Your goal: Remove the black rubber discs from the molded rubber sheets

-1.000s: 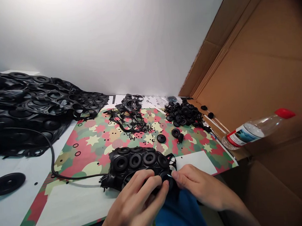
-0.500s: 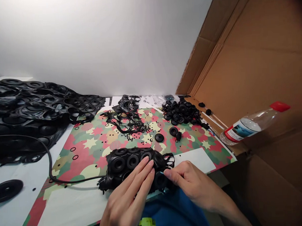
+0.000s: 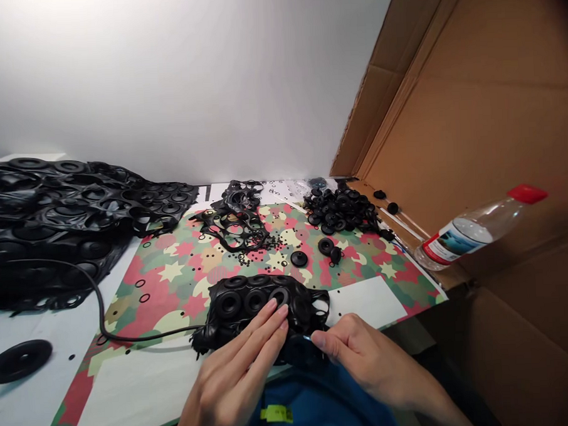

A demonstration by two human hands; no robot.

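Note:
A black molded rubber sheet [image 3: 256,301] with rows of round ring-shaped parts lies at the table's near edge. My left hand [image 3: 239,372] rests across it, fingers stretched out flat and close together, pressing on the rings. At the sheet's right end my right hand [image 3: 353,348] is closed in a pinch. A small thin thing with a pale blue, shiny tip [image 3: 307,337] sticks out from its thumb side; most of it is hidden. Torn loops of rubber [image 3: 320,302] stand out at the sheet's right edge.
Large black rubber sheets [image 3: 77,209] pile at the left, with a cable [image 3: 129,338] running across. Torn rubber webbing [image 3: 235,224], small black bits and loose rings lie mid-table. A heap of black rubber parts [image 3: 343,207] sits right, near a plastic bottle [image 3: 473,233] and cardboard wall [image 3: 492,135].
My right hand has moved slightly downward at the sheet's right end. The sheet sits a little further right in view, and the left hand still presses on it.

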